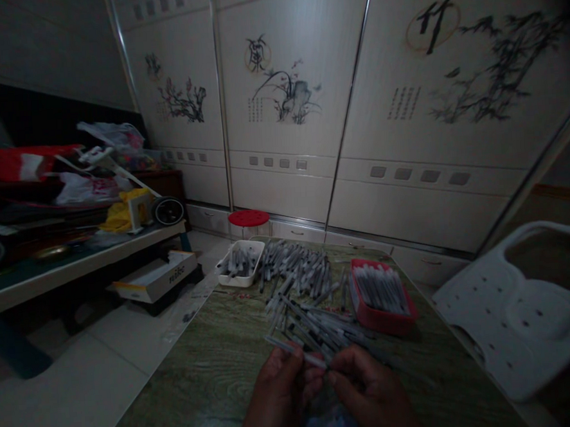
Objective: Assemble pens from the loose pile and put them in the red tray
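My left hand (285, 381) is closed around a clear pen (314, 360), which slants down to the right across its fingers. At the pen's right end the fingertips of my right hand (363, 379) are pinched together; any small part between them is too dark to make out. Just beyond both hands lies a loose heap of similar pens (295, 271), spread over the table (202, 367). To the right, a red basket (391, 322) holds a tight row of pens with pale ends upward. A white tray (241, 280) with more pen pieces stands at the table's far left.
A red stool (249, 217) stands behind the table, in front of sliding cupboard doors (284, 130). A white plastic chair (523, 315) is close on the right. On the left, a cluttered bench (80, 268) carries bags and a wheeled toy, with a shoe box (158, 276) below.
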A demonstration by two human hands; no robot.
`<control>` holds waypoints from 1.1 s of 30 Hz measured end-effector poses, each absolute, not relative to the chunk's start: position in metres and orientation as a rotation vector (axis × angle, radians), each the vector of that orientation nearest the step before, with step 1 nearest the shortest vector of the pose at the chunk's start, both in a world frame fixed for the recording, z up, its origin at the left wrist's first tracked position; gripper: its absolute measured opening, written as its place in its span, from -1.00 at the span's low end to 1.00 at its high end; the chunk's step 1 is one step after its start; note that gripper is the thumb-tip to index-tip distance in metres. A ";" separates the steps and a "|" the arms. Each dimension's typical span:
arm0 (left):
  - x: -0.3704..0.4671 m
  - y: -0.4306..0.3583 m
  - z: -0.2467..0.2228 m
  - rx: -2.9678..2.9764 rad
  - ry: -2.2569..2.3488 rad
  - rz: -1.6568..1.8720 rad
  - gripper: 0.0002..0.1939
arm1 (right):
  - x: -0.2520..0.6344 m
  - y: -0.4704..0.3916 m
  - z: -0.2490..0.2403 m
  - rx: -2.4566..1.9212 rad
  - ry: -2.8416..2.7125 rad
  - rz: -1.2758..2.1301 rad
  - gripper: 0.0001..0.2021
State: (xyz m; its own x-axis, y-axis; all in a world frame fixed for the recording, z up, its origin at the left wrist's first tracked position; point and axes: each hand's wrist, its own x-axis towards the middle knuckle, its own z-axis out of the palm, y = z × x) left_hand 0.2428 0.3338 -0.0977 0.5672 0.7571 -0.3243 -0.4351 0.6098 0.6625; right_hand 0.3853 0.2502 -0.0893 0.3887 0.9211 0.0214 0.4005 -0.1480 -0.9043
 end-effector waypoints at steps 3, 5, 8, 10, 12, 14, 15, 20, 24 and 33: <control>0.244 0.334 -0.098 0.568 0.644 0.743 -0.76 | 0.384 0.249 -0.089 -1.724 -1.162 0.675 -0.81; 0.244 0.334 -0.098 0.574 0.635 0.745 -0.77 | 0.384 0.248 -0.088 -1.732 -1.159 0.680 -0.81; 0.244 0.334 -0.100 0.579 0.616 0.740 -0.79 | 0.385 0.248 -0.087 -1.736 -1.170 0.701 -0.81; 0.244 0.334 -0.101 0.580 0.613 0.738 -0.80 | 0.386 0.249 -0.087 -1.740 -1.189 0.694 -0.82; 0.245 0.333 -0.102 0.591 0.618 0.737 -0.80 | 0.386 0.248 -0.088 -1.738 -1.196 0.693 -0.82; 0.246 0.332 -0.103 0.603 0.621 0.742 -0.78 | 0.387 0.248 -0.088 -1.732 -1.192 0.709 -0.81; 0.247 0.332 -0.103 0.607 0.616 0.746 -0.77 | 0.387 0.248 -0.088 -1.727 -1.188 0.716 -0.81; 0.248 0.332 -0.104 0.591 0.602 0.769 -0.76 | 0.387 0.248 -0.092 -1.687 -1.127 0.679 -0.80; 0.248 0.333 -0.101 0.578 0.604 0.765 -0.69 | 0.386 0.248 -0.093 -1.678 -1.085 0.676 -0.76; 0.251 0.330 -0.106 0.593 0.524 0.793 -0.66 | 0.386 0.245 -0.091 -1.802 -1.181 0.617 -0.62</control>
State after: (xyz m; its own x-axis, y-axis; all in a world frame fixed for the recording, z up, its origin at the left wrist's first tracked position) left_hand 0.2514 0.3304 -0.1058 0.5937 0.7770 -0.2091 -0.4977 0.5588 0.6633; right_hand 0.3859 0.2452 -0.0905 0.4270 0.9026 0.0543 0.4715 -0.1709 -0.8652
